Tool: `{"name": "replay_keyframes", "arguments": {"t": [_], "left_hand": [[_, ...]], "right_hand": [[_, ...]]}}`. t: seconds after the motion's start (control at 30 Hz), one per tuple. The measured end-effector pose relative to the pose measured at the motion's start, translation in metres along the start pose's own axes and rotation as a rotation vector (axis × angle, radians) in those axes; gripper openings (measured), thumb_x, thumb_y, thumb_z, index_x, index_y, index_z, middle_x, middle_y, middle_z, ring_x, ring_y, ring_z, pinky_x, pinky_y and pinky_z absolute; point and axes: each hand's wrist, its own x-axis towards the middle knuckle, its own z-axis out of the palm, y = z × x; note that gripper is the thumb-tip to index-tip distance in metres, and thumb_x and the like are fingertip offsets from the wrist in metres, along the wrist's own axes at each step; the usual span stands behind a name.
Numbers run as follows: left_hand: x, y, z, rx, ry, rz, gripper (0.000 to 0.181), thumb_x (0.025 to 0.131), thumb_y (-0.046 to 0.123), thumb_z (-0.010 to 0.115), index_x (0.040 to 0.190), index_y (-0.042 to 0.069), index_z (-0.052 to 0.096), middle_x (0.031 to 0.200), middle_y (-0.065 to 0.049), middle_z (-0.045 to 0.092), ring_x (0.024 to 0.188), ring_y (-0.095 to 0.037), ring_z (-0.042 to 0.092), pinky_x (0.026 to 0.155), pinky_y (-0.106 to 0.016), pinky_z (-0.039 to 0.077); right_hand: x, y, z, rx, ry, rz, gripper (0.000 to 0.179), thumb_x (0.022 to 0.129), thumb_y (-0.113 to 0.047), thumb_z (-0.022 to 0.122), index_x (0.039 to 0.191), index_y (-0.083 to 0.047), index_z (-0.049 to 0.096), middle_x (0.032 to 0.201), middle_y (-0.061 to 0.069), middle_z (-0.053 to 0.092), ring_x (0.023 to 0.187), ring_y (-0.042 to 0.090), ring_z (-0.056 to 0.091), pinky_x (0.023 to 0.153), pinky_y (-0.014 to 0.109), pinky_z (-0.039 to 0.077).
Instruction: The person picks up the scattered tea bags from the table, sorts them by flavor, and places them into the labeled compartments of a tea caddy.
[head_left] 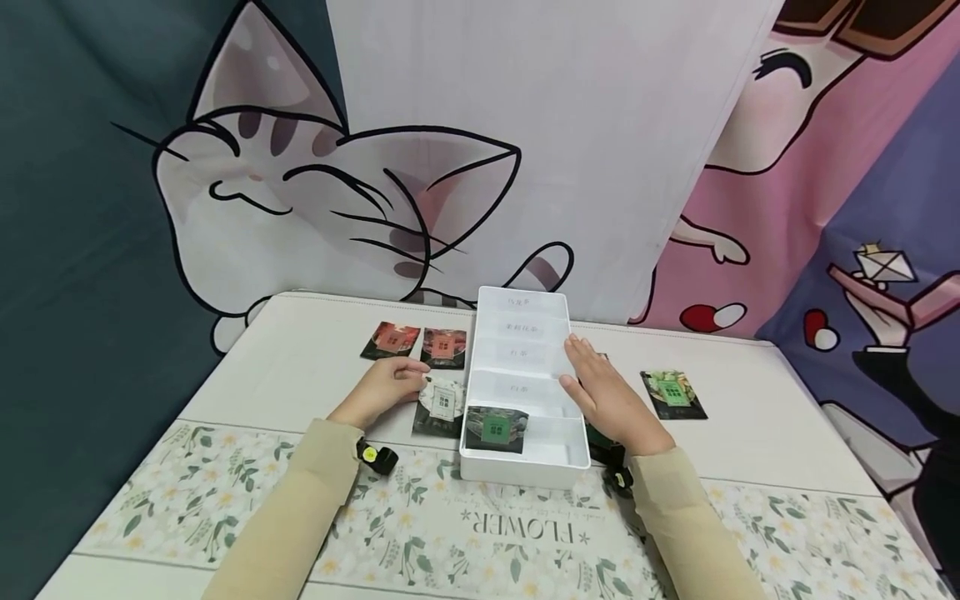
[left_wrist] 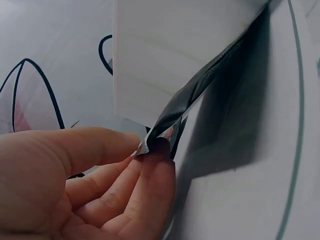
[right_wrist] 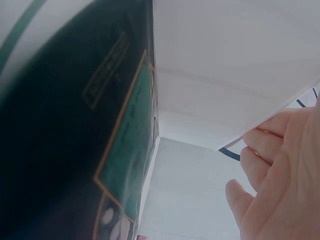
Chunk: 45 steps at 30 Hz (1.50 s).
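My left hand point(head_left: 382, 390) pinches the upper left corner of a black and white packet point(head_left: 441, 404), left of the white divided box point(head_left: 525, 473). In the left wrist view the packet point(left_wrist: 195, 92) is edge-on and lifted at that corner, between thumb and fingers. My right hand point(head_left: 611, 400) lies along the box's right wall with straight fingers and holds nothing. Inside the box's nearest compartment leans a dark packet with a green label point(head_left: 496, 430). Another dark green packet point(right_wrist: 70, 130) fills the left of the right wrist view, mostly hidden under my right arm in the head view.
Two red packets point(head_left: 392, 340) lie behind my left hand. A packet with a light green label point(head_left: 673, 394) lies farther right. The box's dividers carry faint handwritten marks. A flowered cloth strip point(head_left: 517, 533) crosses the table's front, and a printed curtain point(head_left: 450, 67) hangs behind.
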Motion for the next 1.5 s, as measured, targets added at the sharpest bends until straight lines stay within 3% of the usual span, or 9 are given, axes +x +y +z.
{"name": "replay_keyframes", "arguments": {"t": [0.17, 0.4, 0.53, 0.63, 0.7, 0.9, 1.17, 1.5], "left_hand": [[-0.002, -0.004, 0.002, -0.094, -0.019, -0.021, 0.036, 0.098, 0.004, 0.064, 0.129, -0.013, 0.059, 0.128, -0.029, 0.062, 0.116, -0.032, 0.065, 0.096, -0.034, 0.057], [0.0, -0.003, 0.003, -0.089, -0.003, -0.035, 0.036, 0.099, 0.006, 0.064, 0.127, -0.016, 0.06, 0.132, -0.031, 0.059, 0.121, -0.037, 0.063, 0.097, -0.033, 0.056], [0.0, 0.002, 0.003, -0.096, 0.006, -0.085, 0.036, 0.098, 0.007, 0.065, 0.127, -0.014, 0.06, 0.126, -0.027, 0.063, 0.102, -0.024, 0.071, 0.088, -0.03, 0.06], [0.0, 0.004, 0.004, -0.105, 0.011, -0.115, 0.037, 0.098, 0.009, 0.066, 0.128, -0.013, 0.06, 0.118, -0.022, 0.067, 0.088, -0.012, 0.07, 0.08, -0.027, 0.062], [-0.001, 0.004, 0.004, -0.107, 0.011, -0.119, 0.038, 0.098, 0.009, 0.066, 0.129, -0.012, 0.059, 0.115, -0.021, 0.068, 0.084, -0.011, 0.07, 0.078, -0.027, 0.062], [0.0, 0.004, 0.004, -0.099, 0.008, -0.118, 0.04, 0.098, 0.011, 0.066, 0.13, -0.012, 0.059, 0.116, -0.021, 0.068, 0.083, -0.014, 0.069, 0.08, -0.031, 0.063], [0.0, 0.007, -0.001, -0.113, 0.022, -0.106, 0.035, 0.098, 0.011, 0.066, 0.125, -0.01, 0.062, 0.104, -0.015, 0.069, 0.078, -0.013, 0.069, 0.074, -0.028, 0.063], [-0.001, 0.014, -0.01, -0.083, 0.047, -0.076, 0.04, 0.098, 0.016, 0.066, 0.131, -0.007, 0.061, 0.118, -0.02, 0.068, 0.084, -0.012, 0.07, 0.076, -0.028, 0.062]], "right_hand": [[-0.003, 0.0, 0.004, 0.002, 0.005, 0.001, 0.066, 0.11, -0.041, 0.038, 0.16, -0.001, 0.022, 0.167, 0.017, 0.019, 0.153, 0.038, 0.016, 0.122, 0.061, 0.017], [0.001, 0.0, 0.002, -0.012, -0.011, 0.018, 0.066, 0.11, -0.042, 0.038, 0.161, -0.002, 0.02, 0.168, 0.015, 0.017, 0.154, 0.036, 0.014, 0.124, 0.059, 0.015], [0.002, -0.001, 0.0, -0.015, -0.006, 0.016, 0.067, 0.11, -0.042, 0.038, 0.161, -0.001, 0.021, 0.168, 0.015, 0.018, 0.154, 0.037, 0.015, 0.124, 0.059, 0.015], [0.002, -0.001, 0.0, -0.015, -0.008, 0.016, 0.067, 0.11, -0.042, 0.038, 0.161, -0.001, 0.021, 0.168, 0.016, 0.018, 0.154, 0.036, 0.014, 0.124, 0.059, 0.015], [0.001, -0.001, 0.0, -0.016, -0.008, 0.015, 0.067, 0.111, -0.042, 0.038, 0.161, -0.001, 0.021, 0.167, 0.016, 0.018, 0.154, 0.036, 0.014, 0.124, 0.059, 0.015], [0.001, -0.001, -0.001, -0.018, -0.011, 0.014, 0.066, 0.111, -0.041, 0.037, 0.161, -0.001, 0.02, 0.168, 0.016, 0.018, 0.154, 0.037, 0.014, 0.123, 0.06, 0.015], [0.001, -0.003, -0.001, -0.017, -0.011, 0.014, 0.066, 0.111, -0.041, 0.038, 0.16, -0.001, 0.021, 0.167, 0.017, 0.018, 0.154, 0.038, 0.015, 0.123, 0.06, 0.015], [0.001, -0.002, -0.002, -0.014, -0.014, 0.02, 0.065, 0.111, -0.04, 0.038, 0.16, 0.0, 0.021, 0.168, 0.016, 0.017, 0.154, 0.037, 0.013, 0.123, 0.06, 0.015]]}}
